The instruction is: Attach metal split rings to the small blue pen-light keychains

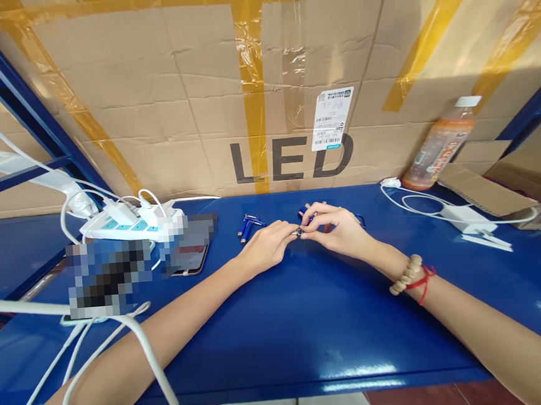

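My left hand rests low over the blue tabletop, its fingers closed on a small shiny silver-and-dark piece. From the other side, my right hand pinches the same piece between thumb and forefinger. Most of it is hidden by the fingertips, so its kind cannot be made out. Just behind my left hand lie several small blue metal tubes with silver ends. More blue items sit behind my right hand, partly covered by it.
A large cardboard box walls off the back. At left are a white power strip, a phone and loose white cables crossing my left forearm. An orange drink bottle, a white charger and an open carton stand right.
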`<action>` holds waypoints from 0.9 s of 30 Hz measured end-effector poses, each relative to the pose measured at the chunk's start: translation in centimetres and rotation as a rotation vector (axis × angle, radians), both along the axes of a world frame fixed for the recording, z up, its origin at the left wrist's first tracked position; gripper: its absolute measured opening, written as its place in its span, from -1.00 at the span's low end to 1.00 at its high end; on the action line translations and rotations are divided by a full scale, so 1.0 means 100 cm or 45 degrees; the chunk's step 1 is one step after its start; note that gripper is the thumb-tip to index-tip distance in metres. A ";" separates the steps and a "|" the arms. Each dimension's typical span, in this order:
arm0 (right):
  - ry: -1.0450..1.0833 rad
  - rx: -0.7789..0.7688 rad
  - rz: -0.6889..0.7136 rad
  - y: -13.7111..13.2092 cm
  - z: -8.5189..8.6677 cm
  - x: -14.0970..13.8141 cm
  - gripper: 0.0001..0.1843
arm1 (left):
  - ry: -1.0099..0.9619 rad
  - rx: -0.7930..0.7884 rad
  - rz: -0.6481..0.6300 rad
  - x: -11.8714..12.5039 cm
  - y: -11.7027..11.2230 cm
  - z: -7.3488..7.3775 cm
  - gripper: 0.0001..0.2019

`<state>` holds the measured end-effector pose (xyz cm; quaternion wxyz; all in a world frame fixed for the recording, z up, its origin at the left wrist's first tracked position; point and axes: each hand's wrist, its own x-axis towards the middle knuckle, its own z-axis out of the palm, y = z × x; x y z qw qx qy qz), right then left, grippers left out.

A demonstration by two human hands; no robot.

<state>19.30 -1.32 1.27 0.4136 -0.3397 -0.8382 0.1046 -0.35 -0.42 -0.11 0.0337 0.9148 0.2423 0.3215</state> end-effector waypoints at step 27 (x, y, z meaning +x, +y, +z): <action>0.249 -0.505 -0.086 -0.003 0.002 -0.012 -0.67 | -0.159 0.216 0.078 0.001 0.004 -0.006 -0.73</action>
